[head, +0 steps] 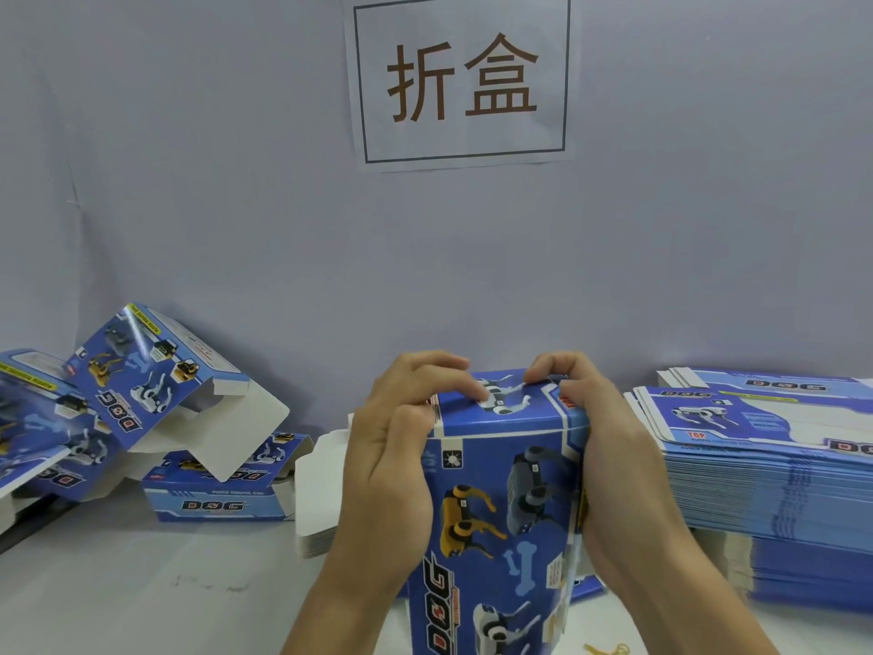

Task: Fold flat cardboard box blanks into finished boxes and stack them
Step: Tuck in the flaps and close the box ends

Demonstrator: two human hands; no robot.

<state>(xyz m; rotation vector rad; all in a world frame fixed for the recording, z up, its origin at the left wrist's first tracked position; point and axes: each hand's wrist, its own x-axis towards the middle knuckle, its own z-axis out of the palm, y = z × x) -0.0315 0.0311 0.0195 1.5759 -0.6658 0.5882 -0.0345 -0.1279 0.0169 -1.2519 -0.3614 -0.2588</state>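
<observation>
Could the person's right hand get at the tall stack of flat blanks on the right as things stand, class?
Probably yes, once freed. The right hand grips the box together with the left hand, so it is busy now. The stack of flat blanks lies just beside it, with nothing between.

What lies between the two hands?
In the head view, the blue box stands between the left hand and right hand; both grip it.
</observation>
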